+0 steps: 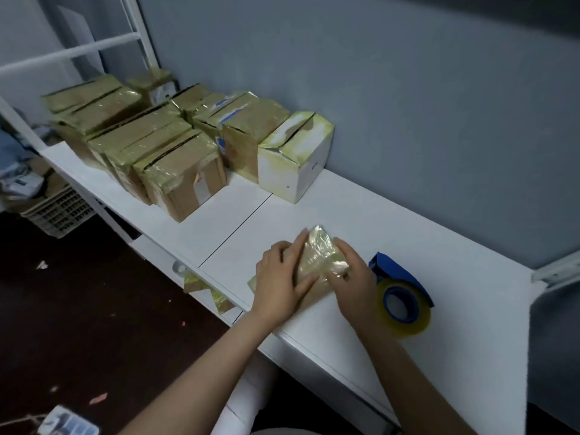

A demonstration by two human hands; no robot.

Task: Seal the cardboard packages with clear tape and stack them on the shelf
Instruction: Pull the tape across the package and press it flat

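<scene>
A small cardboard package [317, 259] wrapped in shiny clear tape lies on the white shelf top [361, 215] near its front edge. My left hand [279, 277] rests flat on the package's left side, fingers straight. My right hand [351, 277] presses on its right end, fingers bent over the edge. A blue tape dispenser with a roll of clear tape [400, 299] stands just right of my right hand. Several taped cardboard boxes [175, 152] stand in rows at the back left, a white taped box [295, 158] closest to me.
A grey wall [408, 105] runs behind the shelf top. A white metal frame [78, 51] rises at the far left. Below on the left are a plastic crate [59, 211], a dark red floor [78, 309] with paper scraps, and loose tape [207, 291] hanging off the front edge.
</scene>
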